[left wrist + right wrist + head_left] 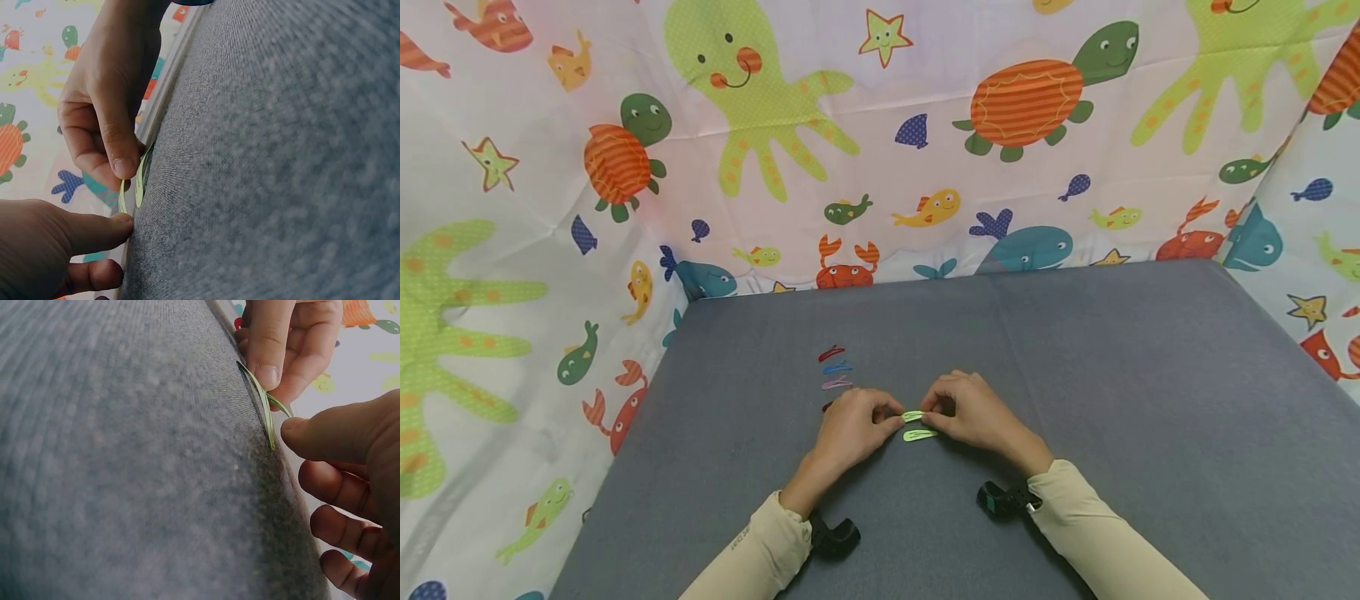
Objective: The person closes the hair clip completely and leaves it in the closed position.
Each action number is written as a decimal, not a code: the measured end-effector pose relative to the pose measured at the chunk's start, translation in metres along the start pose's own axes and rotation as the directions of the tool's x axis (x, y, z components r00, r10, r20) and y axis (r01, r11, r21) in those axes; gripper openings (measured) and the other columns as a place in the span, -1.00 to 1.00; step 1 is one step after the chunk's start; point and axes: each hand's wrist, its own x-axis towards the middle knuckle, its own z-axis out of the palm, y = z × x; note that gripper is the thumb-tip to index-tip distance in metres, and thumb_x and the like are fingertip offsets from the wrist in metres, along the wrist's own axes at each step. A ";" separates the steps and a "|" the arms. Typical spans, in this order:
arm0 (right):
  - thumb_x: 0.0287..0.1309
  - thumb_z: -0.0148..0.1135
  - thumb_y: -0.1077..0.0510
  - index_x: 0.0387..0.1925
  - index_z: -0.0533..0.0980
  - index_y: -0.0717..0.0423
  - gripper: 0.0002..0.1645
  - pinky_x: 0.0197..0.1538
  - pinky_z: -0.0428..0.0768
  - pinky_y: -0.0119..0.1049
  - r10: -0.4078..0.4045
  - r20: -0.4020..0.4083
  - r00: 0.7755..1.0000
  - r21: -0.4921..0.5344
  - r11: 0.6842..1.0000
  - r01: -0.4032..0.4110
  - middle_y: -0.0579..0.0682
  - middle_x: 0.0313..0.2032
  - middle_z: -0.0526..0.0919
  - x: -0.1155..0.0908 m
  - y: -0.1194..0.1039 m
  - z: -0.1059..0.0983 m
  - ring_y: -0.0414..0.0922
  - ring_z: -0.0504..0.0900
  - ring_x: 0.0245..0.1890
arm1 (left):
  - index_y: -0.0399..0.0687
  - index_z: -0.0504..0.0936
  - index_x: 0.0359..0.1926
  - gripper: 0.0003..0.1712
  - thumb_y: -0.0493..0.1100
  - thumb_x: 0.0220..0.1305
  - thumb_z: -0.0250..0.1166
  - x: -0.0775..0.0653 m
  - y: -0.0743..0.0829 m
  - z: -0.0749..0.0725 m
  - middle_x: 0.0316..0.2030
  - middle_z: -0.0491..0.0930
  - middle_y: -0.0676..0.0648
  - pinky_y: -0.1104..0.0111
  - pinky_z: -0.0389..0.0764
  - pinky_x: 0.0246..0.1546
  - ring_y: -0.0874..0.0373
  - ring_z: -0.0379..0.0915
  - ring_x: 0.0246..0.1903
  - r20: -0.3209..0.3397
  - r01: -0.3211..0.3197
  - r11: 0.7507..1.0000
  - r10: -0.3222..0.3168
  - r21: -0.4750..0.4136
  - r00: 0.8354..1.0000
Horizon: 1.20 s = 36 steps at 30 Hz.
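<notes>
The fingers of the left hand (852, 427) and the right hand (976, 414) pinch opposite ends of a light green hair clip (912, 416) between them, above the grey table (1112, 400). A second green clip (917, 436) lies on the table just beside it, on the person's side. Farther left, near the left hand, lie a red clip (831, 353), a blue clip (837, 367) and a pink clip (837, 383).
</notes>
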 end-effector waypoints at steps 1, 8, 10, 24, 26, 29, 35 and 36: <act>0.04 0.43 0.08 -0.43 0.64 -0.22 -0.90 -0.05 0.31 -0.15 0.000 0.001 1.000 0.003 1.000 0.000 -0.36 -0.46 0.59 0.000 0.000 0.000 -0.26 0.44 -0.39 | 0.24 0.77 -0.31 -0.92 -0.03 0.13 0.41 0.000 0.000 0.000 -0.67 0.44 0.24 0.47 0.26 -0.66 0.36 0.27 -0.65 -0.001 -0.001 1.000 0.001 0.003 1.000; 0.03 0.44 0.09 -0.43 0.65 -0.17 -0.92 -0.03 0.32 -0.14 -0.002 0.001 1.000 0.005 1.000 0.002 -0.35 -0.51 0.58 0.000 0.000 0.001 -0.27 0.45 -0.39 | 0.25 0.77 -0.33 -0.94 -0.01 0.12 0.42 -0.001 0.001 0.000 -0.64 0.46 0.24 0.49 0.25 -0.60 0.36 0.26 -0.59 -0.023 -0.020 0.999 0.021 0.047 1.000; 0.02 0.44 0.10 -0.43 0.66 -0.16 -0.92 -0.04 0.31 -0.14 -0.002 0.001 1.000 0.007 1.000 0.002 -0.34 -0.52 0.58 0.000 0.000 0.001 -0.26 0.45 -0.39 | 0.25 0.77 -0.33 -0.93 -0.01 0.11 0.42 -0.001 0.002 0.000 -0.63 0.47 0.24 0.48 0.25 -0.59 0.35 0.26 -0.58 -0.026 -0.018 0.999 0.020 0.048 0.999; 0.01 0.45 0.11 -0.44 0.65 -0.15 -0.91 -0.06 0.30 -0.11 0.020 0.010 1.000 0.009 1.000 -0.020 -0.33 -0.53 0.57 0.000 -0.002 0.001 -0.27 0.44 -0.38 | 0.24 0.77 -0.34 -0.94 -0.02 0.12 0.42 -0.002 0.004 -0.001 -0.62 0.50 0.23 0.49 0.26 -0.60 0.36 0.27 -0.59 -0.035 -0.021 0.998 0.023 0.059 0.999; 0.00 0.45 0.11 -0.43 0.65 -0.14 -0.91 -0.06 0.28 -0.13 0.025 0.012 1.000 0.010 1.000 -0.025 -0.33 -0.54 0.56 0.000 -0.003 0.001 -0.26 0.44 -0.39 | 0.24 0.77 -0.34 -0.94 -0.02 0.12 0.42 -0.002 0.004 -0.001 -0.62 0.50 0.23 0.50 0.27 -0.61 0.37 0.27 -0.60 -0.033 -0.019 0.998 0.020 0.053 0.999; 0.00 0.45 0.10 -0.43 0.65 -0.13 -0.91 -0.06 0.28 -0.13 0.026 0.015 1.000 0.004 1.000 -0.026 -0.33 -0.53 0.55 -0.001 -0.002 0.001 -0.26 0.43 -0.39 | 0.25 0.77 -0.34 -0.95 -0.02 0.12 0.42 -0.002 0.004 0.000 -0.63 0.51 0.23 0.49 0.27 -0.62 0.37 0.28 -0.60 -0.031 -0.013 0.999 0.015 0.049 0.999; 0.01 0.44 0.10 -0.40 0.65 -0.14 -0.90 -0.06 0.27 -0.13 0.020 0.024 1.000 0.007 1.000 -0.020 -0.32 -0.51 0.57 -0.001 -0.002 0.001 -0.26 0.43 -0.38 | 0.27 0.77 -0.35 -0.95 -0.02 0.12 0.42 -0.003 0.003 0.001 -0.62 0.51 0.24 0.49 0.27 -0.61 0.35 0.28 -0.59 -0.033 -0.008 0.998 0.010 0.055 0.999; 0.01 0.45 0.10 -0.39 0.65 -0.14 -0.90 -0.06 0.27 -0.13 0.018 0.025 1.000 0.007 1.000 -0.019 -0.32 -0.51 0.57 -0.001 -0.002 0.001 -0.26 0.44 -0.37 | 0.27 0.77 -0.35 -0.95 -0.01 0.12 0.42 -0.003 0.004 0.001 -0.62 0.51 0.24 0.49 0.27 -0.61 0.35 0.28 -0.59 -0.032 -0.009 0.998 0.010 0.055 0.999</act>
